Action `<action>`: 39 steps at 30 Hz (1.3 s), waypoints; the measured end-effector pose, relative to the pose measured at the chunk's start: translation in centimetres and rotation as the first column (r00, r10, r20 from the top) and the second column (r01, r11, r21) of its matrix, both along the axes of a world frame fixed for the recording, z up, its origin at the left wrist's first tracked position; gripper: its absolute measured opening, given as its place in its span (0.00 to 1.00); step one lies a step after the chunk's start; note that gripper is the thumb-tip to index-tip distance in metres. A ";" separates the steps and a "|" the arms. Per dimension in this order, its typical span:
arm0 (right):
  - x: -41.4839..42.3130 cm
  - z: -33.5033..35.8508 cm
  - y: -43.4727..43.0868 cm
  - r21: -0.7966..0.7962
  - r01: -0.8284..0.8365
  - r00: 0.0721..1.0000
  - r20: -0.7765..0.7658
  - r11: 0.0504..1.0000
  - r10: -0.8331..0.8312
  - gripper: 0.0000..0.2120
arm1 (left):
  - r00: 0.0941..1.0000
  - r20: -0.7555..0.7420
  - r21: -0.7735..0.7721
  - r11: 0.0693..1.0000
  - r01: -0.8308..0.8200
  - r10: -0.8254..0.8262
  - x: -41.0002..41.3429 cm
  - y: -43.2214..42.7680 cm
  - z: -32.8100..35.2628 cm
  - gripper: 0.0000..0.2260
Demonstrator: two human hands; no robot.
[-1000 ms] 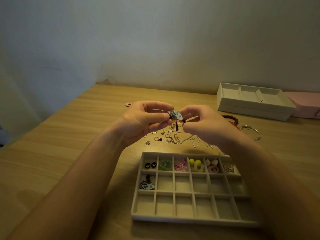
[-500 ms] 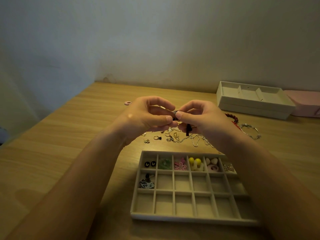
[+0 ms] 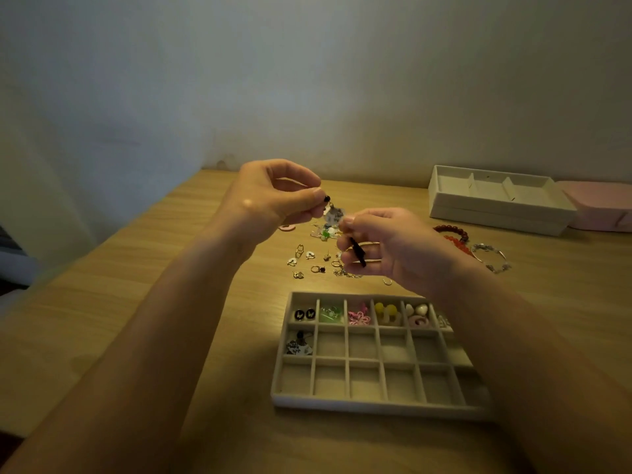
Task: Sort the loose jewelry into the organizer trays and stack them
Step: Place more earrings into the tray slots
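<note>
My left hand (image 3: 273, 196) pinches the top of a fan-shaped patterned earring (image 3: 333, 213) held above the table. My right hand (image 3: 386, 248) pinches its lower edge, and a black tassel (image 3: 358, 252) hangs by that hand's fingers. Below the hands a grey gridded organizer tray (image 3: 376, 407) lies on the table. Its back row holds pairs of earrings, and a matching fan earring (image 3: 299, 347) lies in the left cell of the middle row. Loose jewelry (image 3: 314, 261) is scattered on the table behind the tray.
Two stacked white trays (image 3: 496, 213) stand at the back right, with a pink box (image 3: 602, 206) beside them. Red bead bracelets (image 3: 453, 236) and a silver bangle (image 3: 490, 256) lie right of my right hand. A pink ring (image 3: 287, 228) lies under my left hand. The wall is close behind.
Both hands have risen and drawn slightly apart, the fan earring now stretched between them with its black tassel hanging free by my right hand.
</note>
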State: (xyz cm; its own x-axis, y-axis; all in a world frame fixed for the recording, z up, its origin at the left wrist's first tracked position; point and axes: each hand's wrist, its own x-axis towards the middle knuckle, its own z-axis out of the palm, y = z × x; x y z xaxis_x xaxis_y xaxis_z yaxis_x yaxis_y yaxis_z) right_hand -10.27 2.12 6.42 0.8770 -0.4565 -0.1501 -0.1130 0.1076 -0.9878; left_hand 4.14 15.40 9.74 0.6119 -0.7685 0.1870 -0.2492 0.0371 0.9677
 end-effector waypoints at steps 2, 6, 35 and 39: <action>-0.1 0.2 0.5 0.014 -0.034 0.999 -0.018 0.999 0.035 0.11 | 1.000 0.004 -0.015 1.000 -0.006 0.006 -0.1 0.6 0.6 0.08; -0.6 0.6 1.8 0.021 -0.091 0.995 -0.034 0.996 0.091 0.10 | 0.999 0.043 -0.015 1.000 -0.002 0.003 -0.6 1.8 1.7 0.07; -0.3 -1.4 6.0 -0.653 -0.434 0.865 -0.495 0.621 0.084 0.04 | 1.000 -0.012 0.302 0.953 0.021 -0.018 -0.9 6.4 -6.3 0.07; -0.3 -1.7 6.1 -0.672 -0.438 0.874 -0.474 0.597 0.108 0.06 | 0.998 0.050 0.329 0.944 0.027 -0.046 -0.9 6.1 -6.3 0.08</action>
